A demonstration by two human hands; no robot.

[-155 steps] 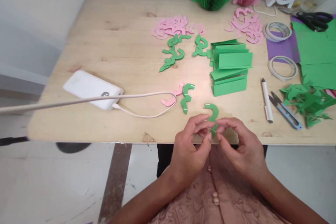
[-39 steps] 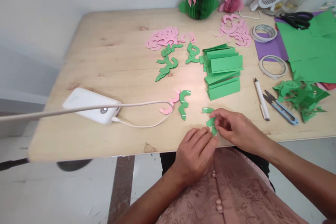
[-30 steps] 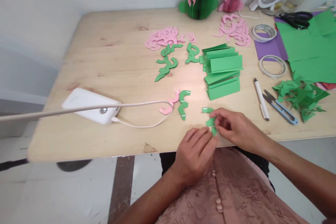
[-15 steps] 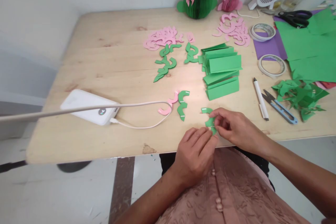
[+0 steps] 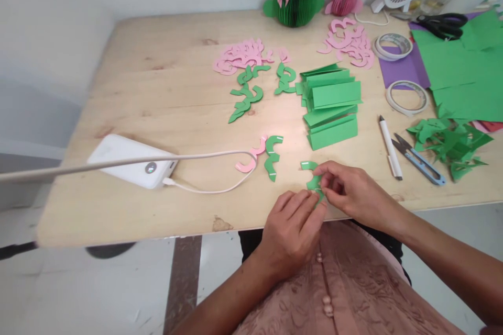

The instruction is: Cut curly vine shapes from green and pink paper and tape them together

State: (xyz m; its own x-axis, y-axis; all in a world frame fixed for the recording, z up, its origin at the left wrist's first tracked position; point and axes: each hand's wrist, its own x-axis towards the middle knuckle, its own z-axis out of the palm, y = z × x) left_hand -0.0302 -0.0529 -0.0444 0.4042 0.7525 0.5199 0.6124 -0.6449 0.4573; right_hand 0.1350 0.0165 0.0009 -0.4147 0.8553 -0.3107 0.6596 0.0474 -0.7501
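A wavy green paper cutout [image 5: 312, 166] with thin white strips on it lies near the table's front edge. Over its lower end, my left hand [image 5: 294, 226] is closed, fingers together and pressed down on the paper. My right hand [image 5: 348, 187] pinches at the cutout's right side, thumb and forefinger together; the fingertips partly cover the paper. To the left rest a similar green cutout [image 5: 272, 157] and a pink cutout [image 5: 246, 166], both with white strips. Beyond my hands stands a pleated green paper stack [image 5: 334, 97].
A white power bank [image 5: 129, 161] with its cable [image 5: 212, 191] is at left. Pink cutouts [image 5: 239, 56] lie farther back. At right are tape rolls [image 5: 407, 98], a white pen [image 5: 390, 149], thread snips [image 5: 420, 159] and green scraps [image 5: 451, 141]. Black scissors [image 5: 444, 25] lie behind.
Both hands stay at the green cutout with almost no movement. The view has shifted very slightly; nothing else visibly differs.
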